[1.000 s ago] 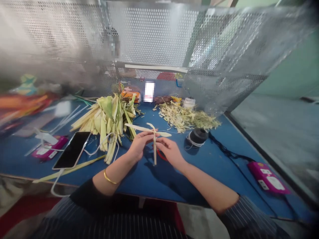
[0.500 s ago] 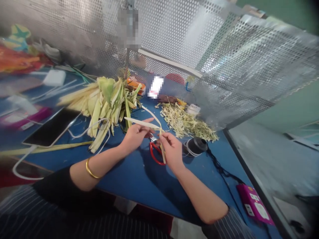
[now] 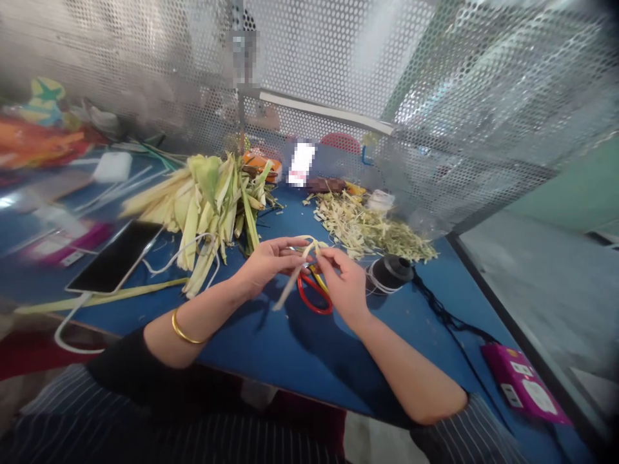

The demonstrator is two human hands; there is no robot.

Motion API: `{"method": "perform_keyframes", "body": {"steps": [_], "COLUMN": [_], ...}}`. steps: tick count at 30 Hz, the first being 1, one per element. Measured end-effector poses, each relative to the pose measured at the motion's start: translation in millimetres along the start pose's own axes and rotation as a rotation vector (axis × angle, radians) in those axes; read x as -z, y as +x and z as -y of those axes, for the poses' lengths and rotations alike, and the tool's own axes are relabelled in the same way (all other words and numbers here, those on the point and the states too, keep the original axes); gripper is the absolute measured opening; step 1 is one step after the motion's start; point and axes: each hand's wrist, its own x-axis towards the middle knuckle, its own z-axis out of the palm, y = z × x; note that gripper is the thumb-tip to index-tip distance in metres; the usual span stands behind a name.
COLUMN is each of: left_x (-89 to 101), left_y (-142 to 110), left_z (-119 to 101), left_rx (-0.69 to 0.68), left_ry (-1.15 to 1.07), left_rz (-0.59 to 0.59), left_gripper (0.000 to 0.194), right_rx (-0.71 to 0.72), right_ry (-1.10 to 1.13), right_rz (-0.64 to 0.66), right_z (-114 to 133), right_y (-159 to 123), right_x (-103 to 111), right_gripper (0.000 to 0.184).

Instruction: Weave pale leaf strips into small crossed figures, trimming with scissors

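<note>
Pale cream, flat, husk-like strips (image 3: 291, 285): narrow, gathered and bent together at one point, one length slanting down toward the front edge of the blue tabletop (image 3: 271, 341); pinched in the fingertips of the left hand (image 3: 264, 264) and right hand (image 3: 345, 283), raised off the surface.

Red-handled metal scissors with yellow inner trim (image 3: 302, 295): below the hands, nearer the front edge; blades mostly hidden.

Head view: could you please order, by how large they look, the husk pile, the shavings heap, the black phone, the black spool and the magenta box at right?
1. Husk pile
2. Shavings heap
3. Black phone and magenta box at right: too alike to rank
4. Black spool
</note>
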Motion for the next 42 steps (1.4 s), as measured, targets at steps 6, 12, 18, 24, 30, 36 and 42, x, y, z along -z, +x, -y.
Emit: {"method": "perform_keyframes", "body": {"steps": [6,12,18,24,30,36,42], "left_x": [-5.6,-6.5,-6.4,1.2,7.1,5.6,-9.4], "left_y": [0,-3,-3,1,5,5,-7], "left_z": [0,2,5,6,5,8,0], "left_rx": [0.055,0.029,0.023,-0.04,0.105,0.034,0.04], "left_ry": [0.02,0.066,0.129,0.134,-0.106,-0.023,0.193], "left_rz": [-0.081,-0.089,0.04,-0.089,-0.04,-0.109,0.051], "left_gripper": [0.031,0.035,0.03,0.025,0.021,0.018,0.014], "right_rx": [-0.019,0.057,0.272,0.276,0.312,0.351,0.186], "right_ry": [0.014,-0.062,-0.265,-0.345,-0.459,-0.453,-0.278], "right_rz": [0.035,0.088,0.18,0.193,0.202,0.261,0.027], "right_z": [1,1,2,5,2,7,14], "right_y": [-1,-4,-6,-12,-16,-13,1], "right_x": [0,0,1,-3,-7,-1,13], "right_gripper": [0.016,0.018,0.021,0.026,0.015,0.013,0.022]}}
